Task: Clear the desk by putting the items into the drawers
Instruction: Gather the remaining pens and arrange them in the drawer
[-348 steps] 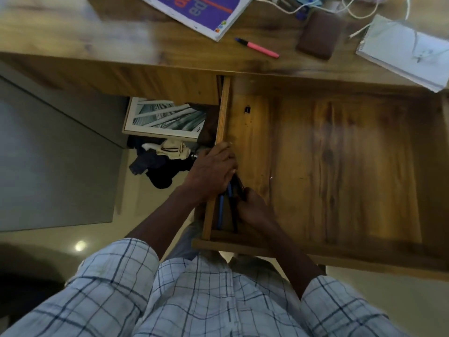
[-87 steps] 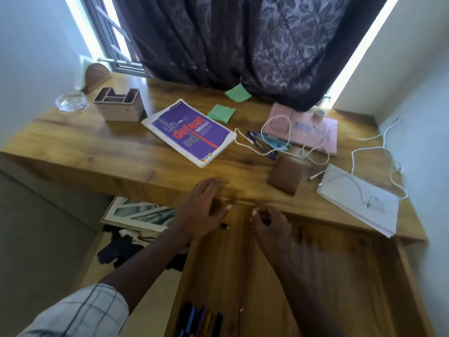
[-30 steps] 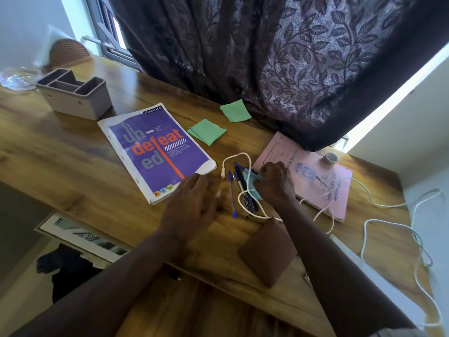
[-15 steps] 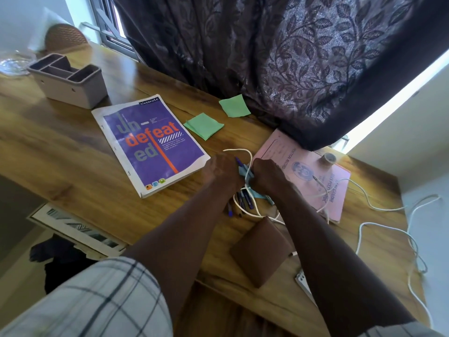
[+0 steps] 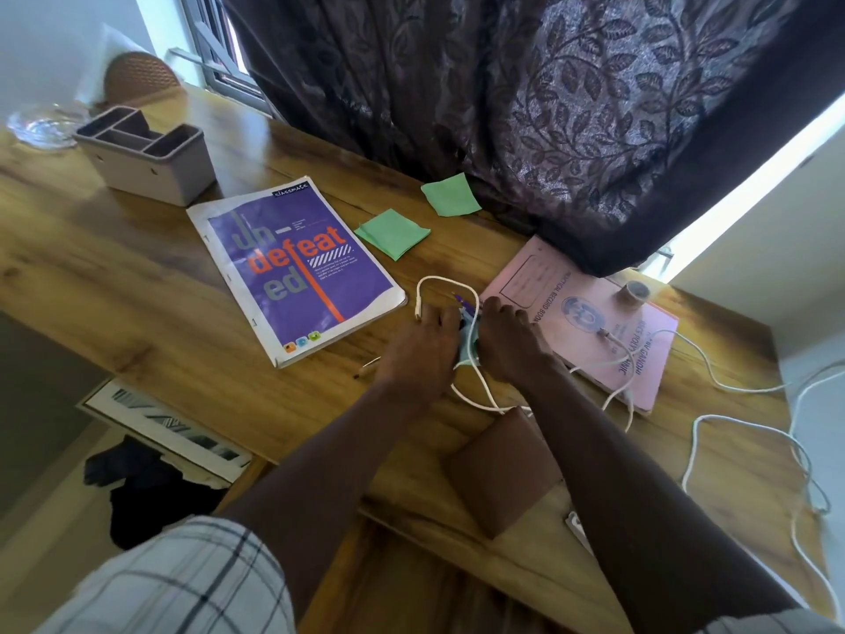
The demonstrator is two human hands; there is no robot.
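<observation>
Several pens (image 5: 462,307) and a light blue item (image 5: 467,350) lie bunched on the wooden desk (image 5: 114,276), under a loop of white cable (image 5: 434,280). My left hand (image 5: 418,352) and my right hand (image 5: 508,343) close in on the bunch from either side, fingers curled down around the pens. Only the purple pen tips show between the hands. A loose pencil (image 5: 366,367) lies just left of my left wrist. The open drawer (image 5: 411,588) is below the desk's front edge.
On the desk lie a purple notebook (image 5: 297,267), two green sticky notes (image 5: 392,233), a pink record book (image 5: 594,322) with a tape roll (image 5: 633,292), a brown wallet (image 5: 503,469) and more white cable (image 5: 754,432). A grey organizer (image 5: 146,157) and glass dish (image 5: 41,128) stand far left.
Both hands left the drawer and reached across the desk to the pens. Over the last half second they have tightened around the bunch under the cable.
</observation>
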